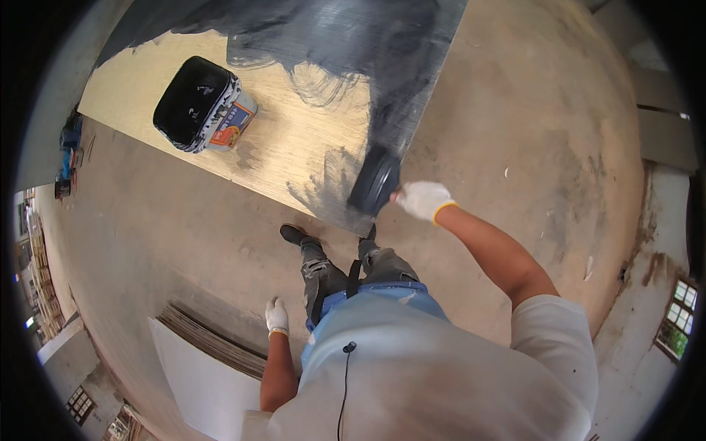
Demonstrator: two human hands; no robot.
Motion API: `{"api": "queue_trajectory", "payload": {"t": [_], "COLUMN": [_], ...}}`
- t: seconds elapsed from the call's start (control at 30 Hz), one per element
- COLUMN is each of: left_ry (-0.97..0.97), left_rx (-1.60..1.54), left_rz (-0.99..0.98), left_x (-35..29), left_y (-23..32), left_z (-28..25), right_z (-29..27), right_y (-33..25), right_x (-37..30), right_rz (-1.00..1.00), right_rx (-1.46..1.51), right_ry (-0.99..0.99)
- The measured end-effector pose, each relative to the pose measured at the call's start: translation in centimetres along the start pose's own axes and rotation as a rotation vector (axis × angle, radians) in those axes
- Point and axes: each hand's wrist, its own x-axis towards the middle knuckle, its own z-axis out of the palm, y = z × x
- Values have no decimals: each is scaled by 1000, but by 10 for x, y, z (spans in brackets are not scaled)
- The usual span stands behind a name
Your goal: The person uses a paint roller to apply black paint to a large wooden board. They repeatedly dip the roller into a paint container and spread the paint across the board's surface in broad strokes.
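Observation:
My right hand (425,201), in a white glove with a yellow cuff, is closed around the handle of a wide paintbrush (376,180) covered in black. The brush lies against the near right corner of a pale wooden board (309,158), where black paint (401,92) runs along the right edge. On the board's left part stands a square white bucket (202,106), its inside coated black and a coloured label on its side. My left hand (276,314), also gloved, hangs low by my side with nothing in it, fingers slightly apart, above a stack of sheets.
A stack of thin boards (209,353) with a white top sheet lies on the floor at the lower left. My shoes (293,234) are close to the board's near edge. Small blue and dark items (68,151) lie at the far left. A wall with a window (676,316) is at right.

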Motion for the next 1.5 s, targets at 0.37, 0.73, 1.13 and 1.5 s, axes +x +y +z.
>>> {"api": "queue_trajectory", "payload": {"t": [0.37, 0.73, 1.13, 1.5], "left_ry": [48, 9, -4, -115], "left_rx": [-25, 37, 67, -500], "left_rz": [37, 48, 6, 431], "left_x": [0, 21, 42, 153], "left_y": [13, 17, 16, 215], "left_z": [-3, -27, -55, -145], "right_z": [51, -116, -6, -40], "right_y": [-12, 87, -90, -142], "right_x": [-16, 163, 66, 17], "right_rz": [63, 296, -4, 335], "right_rx": [174, 634, 132, 646], "right_ry": [89, 425, 23, 589]}}
